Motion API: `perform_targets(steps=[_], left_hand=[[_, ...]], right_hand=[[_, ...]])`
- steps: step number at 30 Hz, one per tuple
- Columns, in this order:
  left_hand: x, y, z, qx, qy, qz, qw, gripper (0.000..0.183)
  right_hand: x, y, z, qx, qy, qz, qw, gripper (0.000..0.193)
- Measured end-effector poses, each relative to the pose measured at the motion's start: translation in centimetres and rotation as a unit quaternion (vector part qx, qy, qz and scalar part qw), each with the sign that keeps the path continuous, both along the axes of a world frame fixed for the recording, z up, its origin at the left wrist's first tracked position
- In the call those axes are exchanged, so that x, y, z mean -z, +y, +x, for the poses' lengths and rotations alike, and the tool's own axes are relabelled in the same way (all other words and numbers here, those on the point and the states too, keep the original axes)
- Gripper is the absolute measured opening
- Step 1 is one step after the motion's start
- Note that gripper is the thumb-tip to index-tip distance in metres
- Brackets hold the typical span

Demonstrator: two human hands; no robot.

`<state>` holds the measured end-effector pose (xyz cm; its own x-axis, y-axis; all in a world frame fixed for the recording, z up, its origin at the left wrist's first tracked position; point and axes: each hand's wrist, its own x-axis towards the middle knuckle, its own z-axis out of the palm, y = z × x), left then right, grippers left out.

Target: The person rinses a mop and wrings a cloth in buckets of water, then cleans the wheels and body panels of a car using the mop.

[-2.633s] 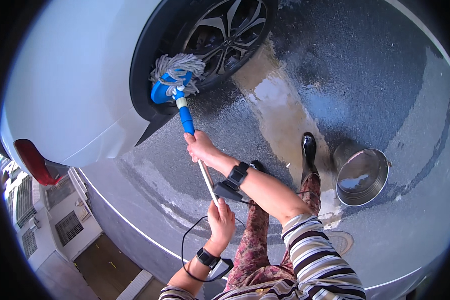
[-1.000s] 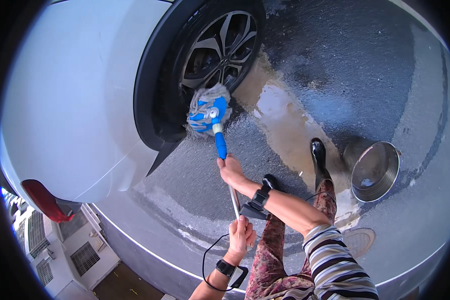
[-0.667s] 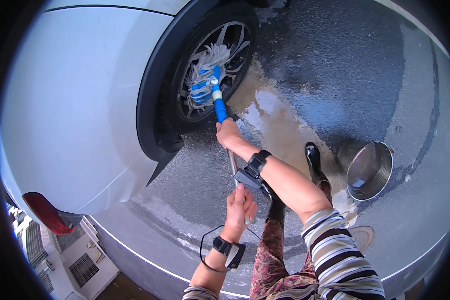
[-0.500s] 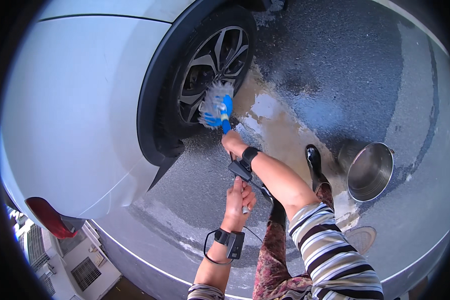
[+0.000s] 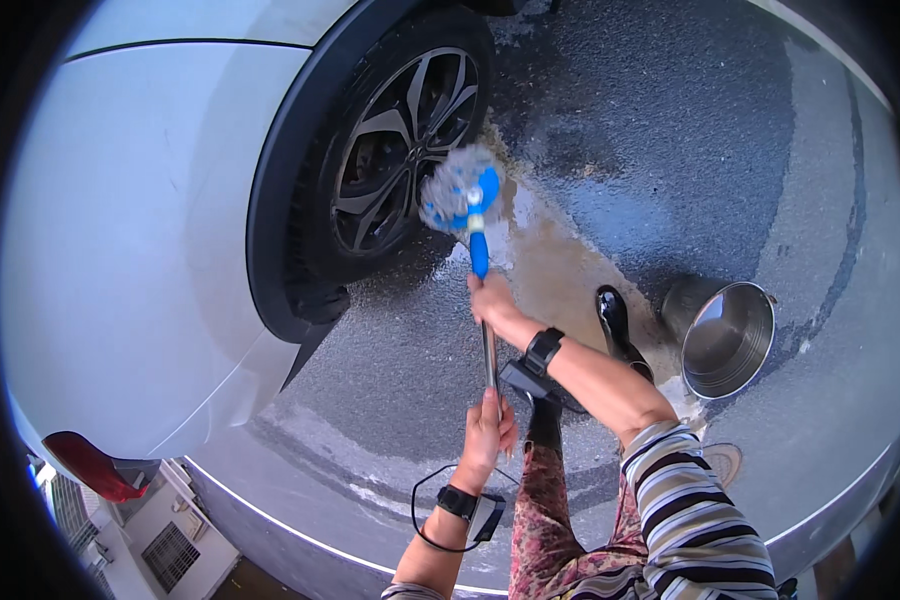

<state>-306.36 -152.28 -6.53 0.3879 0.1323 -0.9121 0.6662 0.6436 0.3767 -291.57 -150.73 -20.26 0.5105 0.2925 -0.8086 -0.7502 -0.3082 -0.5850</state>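
A long-handled mop brush (image 5: 460,190) with a grey shaggy head, a blue backing and a metal pole is in both my hands. My right hand (image 5: 491,298) wraps the pole just below the blue neck. Lower down, my left hand (image 5: 486,432) is closed round the pole near its end. The mop head is slightly blurred and stands at the lower right of the car wheel (image 5: 413,150), which has dark and silver spokes. Whether it touches the tyre I cannot tell. A white car body (image 5: 140,220) fills the left side.
A metal bucket (image 5: 727,340), tilted in view, stands right of my black boots (image 5: 615,318). Muddy water (image 5: 560,265) lies on the wet asphalt beside the wheel. A round cover (image 5: 722,462) is set in the ground. A low white building (image 5: 175,550) shows at the lower left.
The mop head has come off the wheel spokes, moving right and away from the rim. Both hands have shifted right with it, and more of the metal pole now shows between them.
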Motion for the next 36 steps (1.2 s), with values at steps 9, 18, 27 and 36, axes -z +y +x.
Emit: perform_targets(steps=[9, 18, 27, 36], left_hand=[[-0.9, 4.4, 9.7, -0.01, -0.105, 0.008, 0.994, 0.037], [3.5, 5.2, 6.4, 0.017, -0.035, 0.092, 0.995, 0.032], [6.3, 3.0, -1.0, 0.01, 0.085, 0.148, 0.985, 0.033], [1.8, 0.8, -2.0, -0.121, 0.077, 0.052, 0.988, 0.031]], right_hand=[[-6.2, 3.4, 11.5, 0.127, -0.057, 0.106, 0.985, 0.022], [2.8, 5.9, 5.9, 0.17, 0.226, 0.217, 0.934, 0.025], [7.8, 6.0, -4.9, 0.099, 0.283, 0.196, 0.934, 0.027], [5.1, 4.0, -9.2, 0.028, 0.209, 0.104, 0.972, 0.027]])
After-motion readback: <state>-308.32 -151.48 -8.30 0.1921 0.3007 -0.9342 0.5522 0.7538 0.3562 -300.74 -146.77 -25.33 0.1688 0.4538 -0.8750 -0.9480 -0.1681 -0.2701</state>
